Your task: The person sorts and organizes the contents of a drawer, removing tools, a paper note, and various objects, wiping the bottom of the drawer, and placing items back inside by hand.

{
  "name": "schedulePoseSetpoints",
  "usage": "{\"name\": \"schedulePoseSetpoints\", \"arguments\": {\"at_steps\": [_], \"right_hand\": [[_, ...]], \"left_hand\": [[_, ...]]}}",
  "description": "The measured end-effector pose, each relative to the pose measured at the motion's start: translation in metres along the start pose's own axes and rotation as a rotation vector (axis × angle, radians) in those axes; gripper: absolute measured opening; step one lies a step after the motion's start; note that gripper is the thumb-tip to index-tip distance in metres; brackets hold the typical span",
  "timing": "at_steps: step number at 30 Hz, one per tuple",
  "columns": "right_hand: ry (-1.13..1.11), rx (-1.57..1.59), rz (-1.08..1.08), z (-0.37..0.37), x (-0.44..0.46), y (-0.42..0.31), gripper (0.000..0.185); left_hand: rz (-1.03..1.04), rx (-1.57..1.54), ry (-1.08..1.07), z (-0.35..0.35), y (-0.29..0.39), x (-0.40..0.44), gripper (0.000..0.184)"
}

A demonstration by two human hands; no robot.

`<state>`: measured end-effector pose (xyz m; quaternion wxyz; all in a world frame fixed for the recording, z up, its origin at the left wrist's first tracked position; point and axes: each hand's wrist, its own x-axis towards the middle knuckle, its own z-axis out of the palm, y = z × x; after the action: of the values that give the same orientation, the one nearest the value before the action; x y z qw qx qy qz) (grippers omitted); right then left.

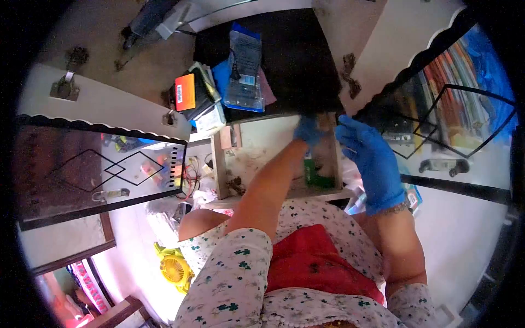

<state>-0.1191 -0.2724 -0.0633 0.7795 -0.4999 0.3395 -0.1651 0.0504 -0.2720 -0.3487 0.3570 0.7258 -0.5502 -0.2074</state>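
A pulled-out drawer (pixel 257 147) with a pale, dirt-marked bottom lies in front of me. My left hand (pixel 309 131), in a blue glove, reaches into its far right part; motion smears the fingers, and what they touch is unclear. Beside the drawer's right wall is my right hand (pixel 374 164), also blue-gloved, fingers stretched and slightly bent, with nothing visible in it. A green item (pixel 316 174) sits in the drawer's near right corner, its kind unclear. Dark debris (pixel 236 186) is scattered at the near left corner. Over my lap lies a red cloth (pixel 317 257).
On the black surface (pixel 298 60) behind the drawer lie a blue-edged plastic packet (pixel 244 71) and an orange-covered booklet (pixel 186 92) on a stack. Open glass-paned doors (pixel 104 169) flank both sides. A yellow fan (pixel 175 269) stands at lower left, cables (pixel 191 175) above it.
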Motion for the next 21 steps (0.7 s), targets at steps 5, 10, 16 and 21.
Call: {"name": "schedulePoseSetpoints", "arguments": {"at_steps": [5, 10, 16, 21], "right_hand": [[-0.044, -0.013, 0.006, 0.009, -0.001, 0.004, 0.036], [-0.079, 0.072, 0.008, 0.015, 0.000, 0.009, 0.033], [-0.106, 0.183, -0.036, 0.020, 0.001, 0.012, 0.030], [-0.075, 0.212, -0.039, 0.021, 0.018, 0.027, 0.026]], "left_hand": [[-0.113, 0.214, 0.125, -0.012, 0.021, -0.039, 0.036], [-0.141, 0.014, -0.114, -0.086, 0.062, -0.092, 0.047], [-0.725, -0.880, 0.654, -0.204, 0.088, -0.094, 0.029], [-0.755, -0.832, 0.734, -0.226, 0.052, -0.067, 0.038]]}}
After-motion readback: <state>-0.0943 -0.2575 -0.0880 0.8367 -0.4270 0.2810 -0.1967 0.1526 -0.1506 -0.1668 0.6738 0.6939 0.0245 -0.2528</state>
